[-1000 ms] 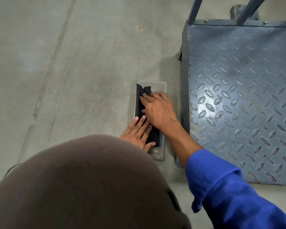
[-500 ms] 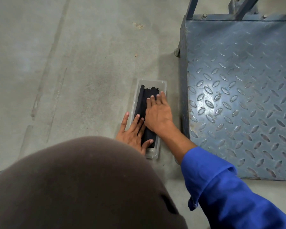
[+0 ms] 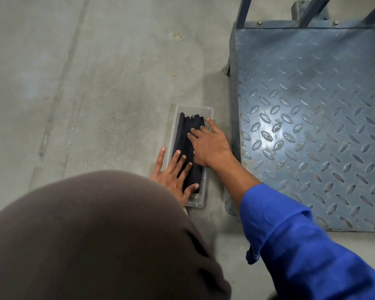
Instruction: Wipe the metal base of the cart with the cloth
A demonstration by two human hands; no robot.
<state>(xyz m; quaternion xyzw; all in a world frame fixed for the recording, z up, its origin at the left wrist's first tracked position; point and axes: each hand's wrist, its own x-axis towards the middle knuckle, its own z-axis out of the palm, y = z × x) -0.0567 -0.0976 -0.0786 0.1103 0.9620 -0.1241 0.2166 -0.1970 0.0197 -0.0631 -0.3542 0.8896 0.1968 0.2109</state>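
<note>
A folded black cloth (image 3: 185,135) lies inside a clear plastic tray (image 3: 194,110) on the concrete floor, just left of the cart. My left hand (image 3: 173,172) lies flat with spread fingers on the near half of the cloth, its thumb near the tray's near end. My right hand (image 3: 208,144) presses flat on the cloth's far half, fingers straight, little finger over the tray's right rim. The cart's metal base (image 3: 312,118) is a blue-grey tread plate to the right, a few centimetres from the tray.
Blue upright frame bars (image 3: 244,9) rise at the cart's far edge. A caster (image 3: 230,207) shows under the cart's near-left corner beside my forearm. My knee in brown trousers (image 3: 95,234) fills the lower left. Bare concrete floor (image 3: 95,83) stretches to the left.
My right hand's fingers have spread and slid slightly toward the tray's right rim. My left hand stays flat on the cloth. The view has shifted a little.
</note>
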